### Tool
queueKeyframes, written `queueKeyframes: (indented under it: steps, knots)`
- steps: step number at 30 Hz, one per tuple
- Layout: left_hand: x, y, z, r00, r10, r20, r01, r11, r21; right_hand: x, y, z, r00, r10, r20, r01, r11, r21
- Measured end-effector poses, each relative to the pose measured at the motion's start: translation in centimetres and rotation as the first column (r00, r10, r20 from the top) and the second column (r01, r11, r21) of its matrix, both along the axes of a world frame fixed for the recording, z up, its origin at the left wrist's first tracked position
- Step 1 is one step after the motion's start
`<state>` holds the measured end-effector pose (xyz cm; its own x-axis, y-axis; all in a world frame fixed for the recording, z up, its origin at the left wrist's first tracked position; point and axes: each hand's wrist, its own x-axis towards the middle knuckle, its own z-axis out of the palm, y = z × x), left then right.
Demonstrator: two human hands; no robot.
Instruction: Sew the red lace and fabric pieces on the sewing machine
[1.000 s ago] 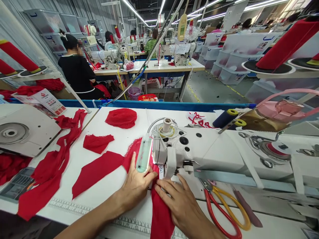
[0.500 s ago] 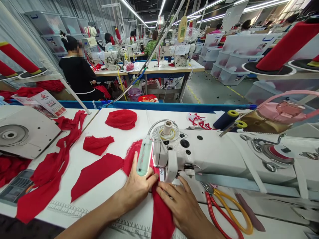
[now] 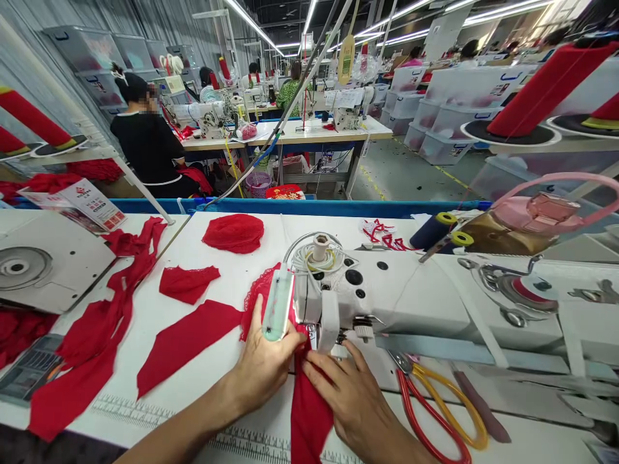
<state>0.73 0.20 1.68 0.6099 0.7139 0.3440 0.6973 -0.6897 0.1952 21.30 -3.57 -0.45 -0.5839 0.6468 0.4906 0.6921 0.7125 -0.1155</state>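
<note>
A white sewing machine (image 3: pixel 411 303) stands on the white table (image 3: pixel 203 380). Under its needle lies a strip of red fabric (image 3: pixel 309 419) that runs down toward me, with red lace (image 3: pixel 256 293) spreading out behind the machine head. My left hand (image 3: pixel 264 364) lies flat on the fabric just left of the needle, fingers stretched forward. On the right side of the needle my right hand (image 3: pixel 353 393) presses the same strip, fingers extended and close together.
Red-and-yellow-handled scissors (image 3: pixel 435 412) lie right of my right hand. Loose red fabric pieces (image 3: pixel 186 338) and a lace cap shape (image 3: pixel 233 233) lie to the left. A second machine's base (image 3: pixel 43 264) sits far left. Thread cones (image 3: pixel 438 229) and a pink-lidded jug (image 3: pixel 532 219) stand behind. A person in black (image 3: pixel 145 148) sits at another table.
Both hands have slid slightly away from me with the red strip, and a little more lace shows beyond the machine head. The view has shifted slightly.
</note>
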Motion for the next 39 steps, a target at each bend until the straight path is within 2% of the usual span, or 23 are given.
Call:
queueKeyframes:
  steps: [7,10,13,15,17,20,21,23,25,27,31,36,39]
  knots:
    - [0.9,0.3,-0.9,0.997,0.051,-0.059,-0.053,0.998,-0.024,-0.1,0.4,0.2,1.000,-0.011,-0.005,0.011,1.000,0.014]
    - [2.5,-0.2,-1.3,0.983,0.168,-0.068,-0.161,0.983,0.092,-0.3,0.6,0.4,0.999,-0.033,0.016,0.033,0.999,-0.006]
    - [4.2,-1.6,-2.0,0.938,0.342,-0.048,-0.323,0.917,0.234,-0.3,0.3,0.2,0.999,-0.047,0.020,0.047,0.998,-0.033]
    - [4.2,-2.1,-2.3,0.922,0.386,-0.034,-0.361,0.888,0.285,-0.2,0.0,0.0,0.998,-0.047,0.030,0.049,0.997,-0.058]
    - [3.0,-1.8,-2.1,0.949,0.312,-0.041,-0.286,0.911,0.298,-0.2,-0.2,-0.3,0.998,-0.049,0.050,0.053,0.995,-0.079]
    - [0.7,-0.7,-1.4,0.994,0.085,-0.065,-0.068,0.970,0.232,-0.5,-0.4,-0.3,0.997,-0.026,0.070,0.032,0.995,-0.092]
    - [0.3,-0.6,-1.2,0.996,0.070,-0.063,-0.056,0.978,0.199,-0.5,-0.5,-0.3,0.998,-0.014,0.065,0.020,0.995,-0.100]
    - [0.3,-0.8,-0.9,0.992,0.111,-0.051,-0.100,0.977,0.190,-0.6,-0.6,-0.2,1.000,0.012,0.025,-0.009,0.991,-0.134]
    - [0.8,-1.5,-1.0,0.986,0.164,-0.043,-0.145,0.946,0.290,-0.4,-0.6,-0.1,0.998,0.030,-0.055,-0.039,0.987,-0.159]
    - [1.3,-2.2,-1.1,0.986,0.161,-0.034,-0.138,0.923,0.359,-0.2,-0.6,-0.1,0.992,0.044,-0.120,-0.062,0.987,-0.152]
    - [1.4,-2.8,-1.2,0.994,0.104,0.009,-0.103,0.954,0.281,0.0,-0.5,-0.2,0.986,0.054,-0.158,-0.071,0.992,-0.105]
    - [1.5,-2.8,-1.3,0.994,0.104,0.017,-0.104,0.940,0.325,0.0,-0.3,-0.2,0.980,0.079,-0.182,-0.094,0.993,-0.077]
    - [1.2,-2.0,-1.5,0.997,0.075,-0.003,-0.070,0.941,0.331,0.0,-0.2,-0.3,0.983,0.068,-0.168,-0.078,0.996,-0.050]
